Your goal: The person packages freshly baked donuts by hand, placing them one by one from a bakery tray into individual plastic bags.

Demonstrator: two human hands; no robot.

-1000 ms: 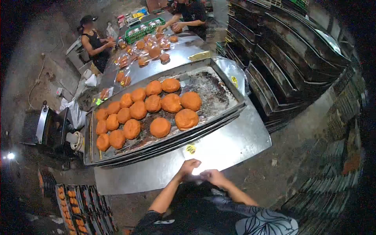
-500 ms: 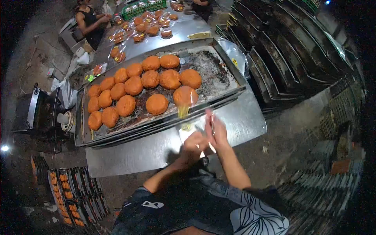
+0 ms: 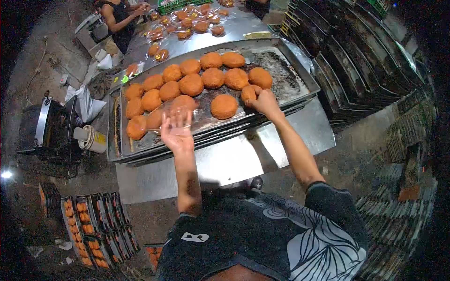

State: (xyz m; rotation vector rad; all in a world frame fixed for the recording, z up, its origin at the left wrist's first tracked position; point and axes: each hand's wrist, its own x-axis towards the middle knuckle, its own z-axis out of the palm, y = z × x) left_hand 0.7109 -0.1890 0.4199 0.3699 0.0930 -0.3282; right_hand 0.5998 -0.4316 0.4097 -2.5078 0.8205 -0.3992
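Round orange-brown buns (image 3: pixel 224 107) sit in loose rows on a dark metal baking tray (image 3: pixel 307 88). My right hand (image 3: pixel 266 104) is closed on one bun (image 3: pixel 248 95) at the front right of the rows, its fingers gripping the side. My left hand (image 3: pixel 178 133) is raised at the tray's front edge with palm up and fingers spread. A blurred see-through film, like a clear plastic bag, shows about its fingers and over the buns behind. Whether that hand grips the film is hard to make out.
Wrapped buns (image 3: pixel 201 26) lie farther back on the metal table (image 3: pixel 154 185), near a green crate (image 3: pixel 180 6). A co-worker (image 3: pixel 123 21) stands at the far left. Large stacked trays (image 3: pixel 351 70) rise on the right; more bun trays (image 3: pixel 101 229) stand low at left.
My hands were together in front of the tray, with clear wrapping and a yellow label near them. Now they are apart: left over the front edge, right gripping a bun. The view has shifted.
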